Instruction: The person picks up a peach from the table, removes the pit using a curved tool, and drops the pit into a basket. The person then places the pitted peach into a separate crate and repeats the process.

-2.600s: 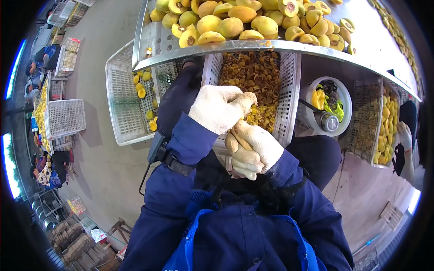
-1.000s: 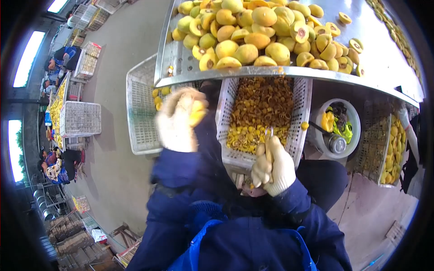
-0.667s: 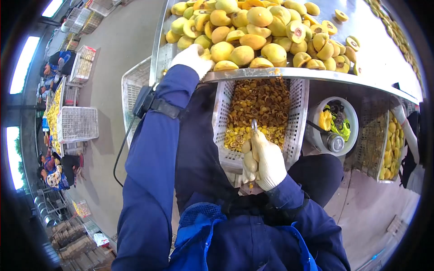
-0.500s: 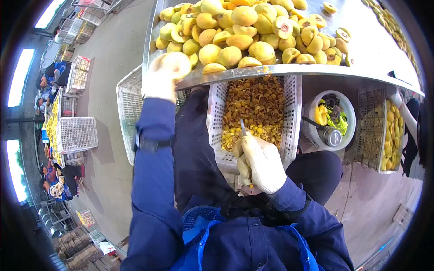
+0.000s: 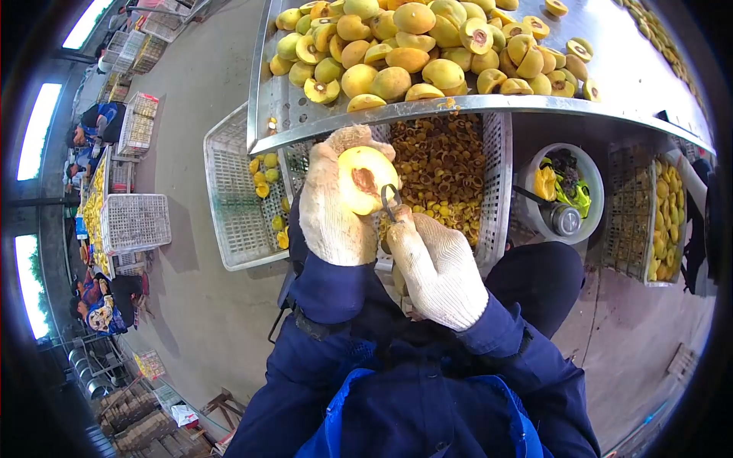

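My left hand (image 5: 333, 210), in a stained white knit glove, holds a yellow peach half (image 5: 359, 169) with its cut face and reddish-brown pit area turned up. Gloved likewise, my right hand (image 5: 441, 269) grips a pitting tool with a dark metal loop (image 5: 390, 197). The loop lies right at the edge of the peach's cut face, beside the pit area. Both hands are in front of the metal table's rim, over a white crate (image 5: 498, 172). Brown pits and yellow scraps (image 5: 441, 164) fill much of that crate.
Many peach halves (image 5: 389, 82) are heaped on the metal table (image 5: 275, 126). A crate (image 5: 225, 206) with a few peach pieces stands at left. To the right are a white bucket (image 5: 594, 210) holding a flask (image 5: 565, 221) and a peach-filled crate (image 5: 663, 229). People work far left.
My left hand has come back from the left end of the peach heap with a peach half. My right hand has moved slightly, bringing the tool's loop to the fruit.
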A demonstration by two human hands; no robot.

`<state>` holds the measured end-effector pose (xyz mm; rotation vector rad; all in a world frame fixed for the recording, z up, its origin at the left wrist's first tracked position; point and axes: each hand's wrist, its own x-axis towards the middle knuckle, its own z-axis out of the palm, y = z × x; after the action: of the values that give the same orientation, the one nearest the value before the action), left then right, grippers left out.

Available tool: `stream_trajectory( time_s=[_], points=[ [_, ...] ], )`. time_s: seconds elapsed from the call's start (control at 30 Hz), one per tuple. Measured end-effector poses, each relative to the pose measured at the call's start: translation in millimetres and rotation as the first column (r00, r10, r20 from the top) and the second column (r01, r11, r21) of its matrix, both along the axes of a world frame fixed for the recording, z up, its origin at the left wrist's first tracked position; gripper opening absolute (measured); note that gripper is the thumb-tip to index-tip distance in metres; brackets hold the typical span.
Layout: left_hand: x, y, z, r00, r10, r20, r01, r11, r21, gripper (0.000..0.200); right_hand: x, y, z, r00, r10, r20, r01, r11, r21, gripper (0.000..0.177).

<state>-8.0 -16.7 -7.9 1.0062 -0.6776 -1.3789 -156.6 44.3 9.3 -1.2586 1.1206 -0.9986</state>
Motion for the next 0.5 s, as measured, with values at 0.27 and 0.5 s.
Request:
stream_trajectory(
  time_s=[0.27,0.5],
  points=[
    [-7.1,7.2,11.1,0.799,-0.127,-0.587,0.161,0.987,0.005,0.03,3.8,-2.0,-8.4,0.992,-0.091,-0.089,0.101,0.988,0.117,0.033],
    [-3.8,8.1,-22.5,0.773,-0.03,-0.633,0.095,0.993,0.069,0.031,6.6,5.6,-20.3,0.989,-0.113,-0.091,0.121,0.988,0.091,0.035]
  ],
)
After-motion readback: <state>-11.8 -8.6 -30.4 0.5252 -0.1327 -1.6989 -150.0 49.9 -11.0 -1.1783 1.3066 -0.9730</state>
